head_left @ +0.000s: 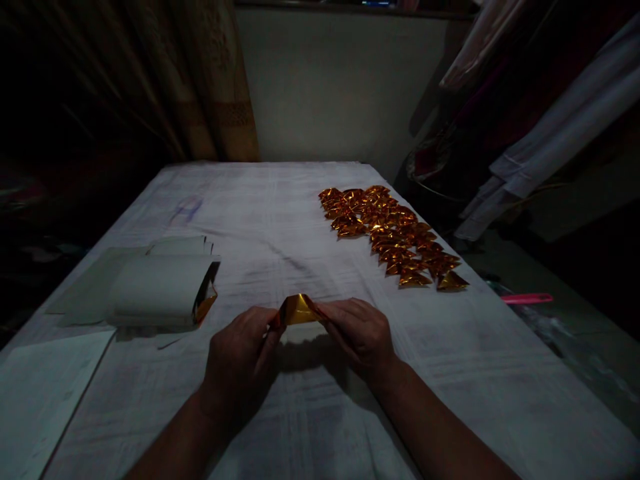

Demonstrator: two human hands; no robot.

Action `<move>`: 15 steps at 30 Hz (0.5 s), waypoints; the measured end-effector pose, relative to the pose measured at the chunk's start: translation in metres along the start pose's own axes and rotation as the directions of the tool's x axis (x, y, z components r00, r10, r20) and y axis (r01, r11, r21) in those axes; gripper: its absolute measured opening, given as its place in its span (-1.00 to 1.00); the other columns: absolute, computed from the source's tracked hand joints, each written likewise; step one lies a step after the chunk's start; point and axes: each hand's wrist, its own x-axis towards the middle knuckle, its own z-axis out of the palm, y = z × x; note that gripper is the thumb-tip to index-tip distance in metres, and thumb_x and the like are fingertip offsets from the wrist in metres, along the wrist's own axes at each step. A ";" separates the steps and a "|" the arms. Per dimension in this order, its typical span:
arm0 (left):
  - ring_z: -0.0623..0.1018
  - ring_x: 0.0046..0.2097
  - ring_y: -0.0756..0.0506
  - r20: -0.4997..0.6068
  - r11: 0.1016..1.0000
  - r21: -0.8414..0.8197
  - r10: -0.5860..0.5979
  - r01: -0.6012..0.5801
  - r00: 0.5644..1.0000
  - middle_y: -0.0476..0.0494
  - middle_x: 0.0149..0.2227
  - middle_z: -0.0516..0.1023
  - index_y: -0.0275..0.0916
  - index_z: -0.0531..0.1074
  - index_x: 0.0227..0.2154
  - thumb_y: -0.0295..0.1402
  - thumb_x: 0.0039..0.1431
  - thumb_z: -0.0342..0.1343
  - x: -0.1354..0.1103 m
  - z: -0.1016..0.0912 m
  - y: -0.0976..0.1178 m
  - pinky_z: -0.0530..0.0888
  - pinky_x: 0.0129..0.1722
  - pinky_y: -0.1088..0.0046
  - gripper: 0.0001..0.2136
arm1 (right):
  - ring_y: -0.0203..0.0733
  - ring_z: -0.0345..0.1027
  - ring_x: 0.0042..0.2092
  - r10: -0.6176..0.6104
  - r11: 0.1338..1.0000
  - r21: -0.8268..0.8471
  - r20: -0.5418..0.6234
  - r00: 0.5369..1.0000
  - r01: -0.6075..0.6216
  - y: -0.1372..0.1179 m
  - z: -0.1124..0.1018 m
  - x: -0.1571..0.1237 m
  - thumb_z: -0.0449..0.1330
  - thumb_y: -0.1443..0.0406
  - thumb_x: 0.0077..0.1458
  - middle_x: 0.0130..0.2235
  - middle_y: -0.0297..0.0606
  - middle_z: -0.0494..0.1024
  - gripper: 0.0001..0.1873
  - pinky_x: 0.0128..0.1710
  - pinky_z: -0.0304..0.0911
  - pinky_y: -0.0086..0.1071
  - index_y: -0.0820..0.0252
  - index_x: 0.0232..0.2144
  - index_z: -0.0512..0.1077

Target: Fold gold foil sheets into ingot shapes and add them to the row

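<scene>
A folded piece of gold foil paper [300, 309] is stretched between my hands, a little above the near middle of the table. My left hand [243, 347] pinches its left end between thumb and fingers. The right end is gripped the same way by my right hand [361, 333]. The foil bulges upward in the middle and catches the light. On the table's right side lie rows of folded gold foil pieces [393, 233] with pointed ends, several of them overlapping. A stack of pale-backed foil sheets [160, 290], curled at its right edge, lies to the left.
A pale cloth with faint checks covers the table [270, 200]. A white sheet [50, 393] lies at the near left. Curtains [210, 73] hang at the back left, clothes [545, 127] at the right. Below the right edge is a pink handle [527, 299] beside clear plastic.
</scene>
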 end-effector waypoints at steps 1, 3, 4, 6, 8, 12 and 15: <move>0.56 -0.32 -0.05 -0.016 1.000 -0.006 0.004 -0.004 1.000 -0.06 -0.34 0.56 -0.21 0.44 -0.21 -0.38 0.39 -0.05 0.000 0.000 0.000 0.44 -0.36 0.46 -0.84 | -0.20 0.58 -0.23 -0.009 1.000 -0.015 -0.010 1.000 0.009 0.000 0.000 0.000 0.12 0.37 0.32 -0.17 -0.21 0.69 -0.73 -0.26 0.43 -0.35 0.10 0.01 0.51; 0.58 -0.32 -0.06 -0.042 1.000 -0.011 0.000 0.000 0.999 -0.06 -0.35 0.57 -0.21 0.44 -0.21 -0.41 0.37 -0.04 -0.002 0.000 0.000 0.47 -0.36 0.46 -0.85 | -0.19 0.59 -0.22 -0.017 0.999 -0.037 -0.005 1.000 0.017 0.001 0.000 -0.001 0.12 0.38 0.30 -0.16 -0.20 0.69 -0.68 -0.25 0.44 -0.34 0.08 0.06 0.50; 0.58 -0.32 -0.06 -0.053 1.000 -0.013 -0.003 0.003 0.999 -0.07 -0.34 0.59 -0.21 0.44 -0.20 -0.43 0.36 -0.04 -0.002 0.000 -0.001 0.48 -0.35 0.45 -0.85 | -0.17 0.59 -0.20 -0.017 0.999 -0.042 0.009 1.000 0.018 0.001 0.000 -0.001 0.12 0.39 0.29 -0.15 -0.18 0.69 -0.64 -0.23 0.46 -0.33 0.08 0.09 0.48; 0.60 -0.30 -0.06 -0.071 1.000 -0.023 0.001 -0.003 0.997 -0.09 -0.31 0.61 -0.21 0.46 -0.17 -0.45 0.34 -0.03 -0.004 0.000 -0.003 0.52 -0.31 0.44 -0.84 | -0.13 0.58 -0.15 -0.023 0.999 -0.037 0.045 0.999 0.025 0.002 0.000 -0.001 0.10 0.40 0.26 -0.11 -0.14 0.67 -0.55 -0.19 0.48 -0.29 0.11 0.17 0.41; 0.62 -0.25 -0.07 -0.091 0.999 -0.037 0.003 -0.007 0.996 -0.11 -0.26 0.63 -0.21 0.47 -0.14 -0.45 0.33 -0.01 -0.005 0.001 -0.005 0.55 -0.26 0.42 -0.83 | -0.10 0.57 -0.09 -0.036 0.999 -0.010 0.082 0.996 0.037 0.002 0.001 -0.001 0.10 0.39 0.23 -0.06 -0.10 0.65 -0.47 -0.15 0.49 -0.25 0.13 0.25 0.32; 0.63 -0.20 -0.09 -0.141 0.999 -0.038 0.005 -0.010 0.990 -0.14 -0.23 0.64 -0.18 0.49 -0.14 -0.44 0.33 0.04 -0.006 0.000 -0.011 0.59 -0.21 0.40 -0.85 | -0.07 0.55 -0.06 -0.032 0.998 0.053 0.121 0.992 0.026 0.002 0.001 -0.002 0.18 0.28 0.23 -0.03 -0.10 0.63 -0.37 -0.10 0.50 -0.19 0.11 0.32 0.20; 0.63 -0.20 -0.08 -0.202 0.996 -0.001 0.091 -0.094 0.975 -0.14 -0.22 0.63 -0.18 0.47 -0.12 -0.48 0.31 0.07 -0.005 -0.002 -0.013 0.59 -0.21 0.41 -0.84 | -0.07 0.55 -0.05 -0.038 0.997 0.064 0.102 0.994 0.031 -0.001 0.000 0.000 0.20 0.24 0.25 -0.03 -0.09 0.62 -0.39 -0.10 0.49 -0.20 0.11 0.31 0.19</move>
